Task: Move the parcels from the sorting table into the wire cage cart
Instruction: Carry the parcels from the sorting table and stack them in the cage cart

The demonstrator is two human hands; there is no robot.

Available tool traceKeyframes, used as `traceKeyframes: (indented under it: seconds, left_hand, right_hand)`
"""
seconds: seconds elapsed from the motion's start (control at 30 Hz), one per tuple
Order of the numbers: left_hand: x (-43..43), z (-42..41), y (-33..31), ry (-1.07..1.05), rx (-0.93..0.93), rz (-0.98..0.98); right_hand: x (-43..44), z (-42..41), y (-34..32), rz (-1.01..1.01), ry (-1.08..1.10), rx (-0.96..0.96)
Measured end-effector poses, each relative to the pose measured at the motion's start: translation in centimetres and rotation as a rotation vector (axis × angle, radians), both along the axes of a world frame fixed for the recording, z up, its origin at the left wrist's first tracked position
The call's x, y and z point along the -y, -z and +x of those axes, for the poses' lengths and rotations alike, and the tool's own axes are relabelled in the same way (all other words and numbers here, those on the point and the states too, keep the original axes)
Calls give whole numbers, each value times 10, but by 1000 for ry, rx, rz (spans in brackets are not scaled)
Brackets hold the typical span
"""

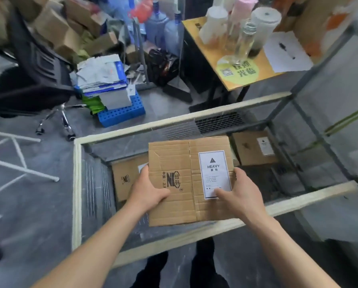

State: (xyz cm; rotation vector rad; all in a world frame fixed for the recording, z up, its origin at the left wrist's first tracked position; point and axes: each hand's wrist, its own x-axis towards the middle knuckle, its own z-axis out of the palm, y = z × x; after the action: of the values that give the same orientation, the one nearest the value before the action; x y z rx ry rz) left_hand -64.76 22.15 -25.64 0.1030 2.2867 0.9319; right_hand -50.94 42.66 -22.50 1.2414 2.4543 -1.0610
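Over the wire cart [77, 183] on grey floor [39, 206], left hand [151, 192] and right hand [242, 193] grip a parcel [178, 161].

A cluttered packing and dispatch storeroom. A heap of brown cardboard boxes [55, 23] is piled at the far left, and rolls of white cushioning wrap [265, 19] stand on a yellow-topped desk [263, 68]. Large blue water jugs [156, 28] sit behind. Labelled brown cardboard parcels [251, 148] lie inside a pale-framed wire cage cart [77, 183].
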Motion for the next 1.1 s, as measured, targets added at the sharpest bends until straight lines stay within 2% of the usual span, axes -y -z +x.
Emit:
traceKeyframes:
  seconds: [0.2, 0.43, 0.73, 1.1]
  left_hand:
    - [44, -13, 82, -173, 89, -102]
    - [92, -13, 163, -283, 210, -172]
    - [145, -10, 261, -263, 300, -268]
    - [163, -46, 316, -260, 277, -238]
  right_hand:
    - [16, -56, 67, -19, -221, 78]
    - [64, -86, 166, -66, -326, 221]
    - [119, -87, 267, -140, -357, 331]
    - [139, -118, 327, -82, -412, 359]
